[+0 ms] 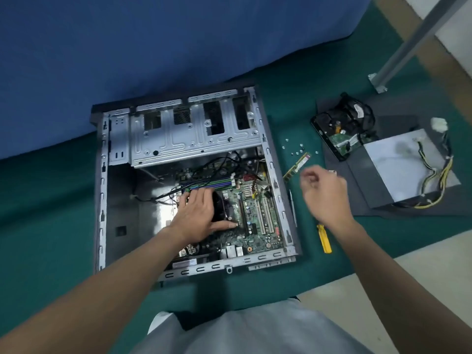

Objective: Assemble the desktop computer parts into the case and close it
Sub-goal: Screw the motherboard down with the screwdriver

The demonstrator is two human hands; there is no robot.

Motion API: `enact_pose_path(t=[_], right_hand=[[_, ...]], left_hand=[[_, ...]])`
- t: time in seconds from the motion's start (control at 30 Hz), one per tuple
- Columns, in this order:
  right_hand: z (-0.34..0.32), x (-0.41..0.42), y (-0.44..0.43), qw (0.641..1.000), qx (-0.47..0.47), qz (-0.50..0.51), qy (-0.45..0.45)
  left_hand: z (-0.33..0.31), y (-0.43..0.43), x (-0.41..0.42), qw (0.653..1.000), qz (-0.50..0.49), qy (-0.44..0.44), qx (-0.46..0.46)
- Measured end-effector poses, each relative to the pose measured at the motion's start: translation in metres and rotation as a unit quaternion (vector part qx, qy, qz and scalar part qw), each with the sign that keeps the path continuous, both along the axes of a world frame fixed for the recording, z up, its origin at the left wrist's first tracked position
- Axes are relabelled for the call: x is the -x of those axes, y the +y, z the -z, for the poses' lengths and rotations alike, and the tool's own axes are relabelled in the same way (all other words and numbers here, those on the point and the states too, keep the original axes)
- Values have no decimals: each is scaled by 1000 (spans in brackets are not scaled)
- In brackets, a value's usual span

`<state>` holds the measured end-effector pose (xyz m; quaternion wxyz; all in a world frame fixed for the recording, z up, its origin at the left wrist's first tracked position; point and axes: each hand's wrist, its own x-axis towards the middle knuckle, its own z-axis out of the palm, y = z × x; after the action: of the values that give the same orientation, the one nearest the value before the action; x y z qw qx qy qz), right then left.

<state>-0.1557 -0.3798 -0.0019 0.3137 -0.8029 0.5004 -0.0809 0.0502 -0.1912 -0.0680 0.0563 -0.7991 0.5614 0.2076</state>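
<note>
The open computer case (101, 200) lies on its side on a green mat. Inside it sits the green motherboard (258, 221), with a silver drive cage (194, 139) at the far end. My left hand (196, 213) rests flat on the black cooler (220, 209) over the board, fingers straight and thumb pointing right. To the right of the case my right hand (324, 192) hovers above the mat. It is blurred and its fingers are curled, and whether it holds anything is unclear. A loose RAM stick (297, 166) lies just beyond it.
Several small screws (297, 149) are scattered on the mat near the RAM stick. A hard drive (341, 140) and a grey power supply (398, 169) with yellow wires rest on a dark panel (362, 198). A yellow-handled tool (324, 240) lies under my right wrist. A metal post (413, 44) stands far right.
</note>
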Motion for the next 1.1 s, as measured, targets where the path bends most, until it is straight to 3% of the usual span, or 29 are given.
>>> enact_pose_path(t=[0.07,0.13,0.43,0.5,0.63,0.8,0.93,1.0,1.1], right_hand=[[32,28,-1,988,-28,10,154],[54,47,7,968,-43,0,247],[82,62,25,943,-69,14,325],[76,56,23,962,-66,18,265],[39,28,11,999,-4,30,27],[-28,-18,12,977,134,-8,-168],[-45,-50,24,975,60,-81,-199],[-40,-62,29,974,24,-135,-179],[-26,-74,34,966,46,-219,-127]], left_hand=[[4,0,-1,1000,-7,13,2],[5,0,-1,1000,-12,22,-2],[-1,-3,1,998,-39,51,-19],[-2,-3,2,999,-23,23,-27],[-3,-6,4,998,6,-47,-34],[-4,-10,5,995,30,-99,-9],[0,-11,4,993,28,-117,14],[3,-11,6,993,10,-118,21],[7,-11,6,993,3,-115,38]])
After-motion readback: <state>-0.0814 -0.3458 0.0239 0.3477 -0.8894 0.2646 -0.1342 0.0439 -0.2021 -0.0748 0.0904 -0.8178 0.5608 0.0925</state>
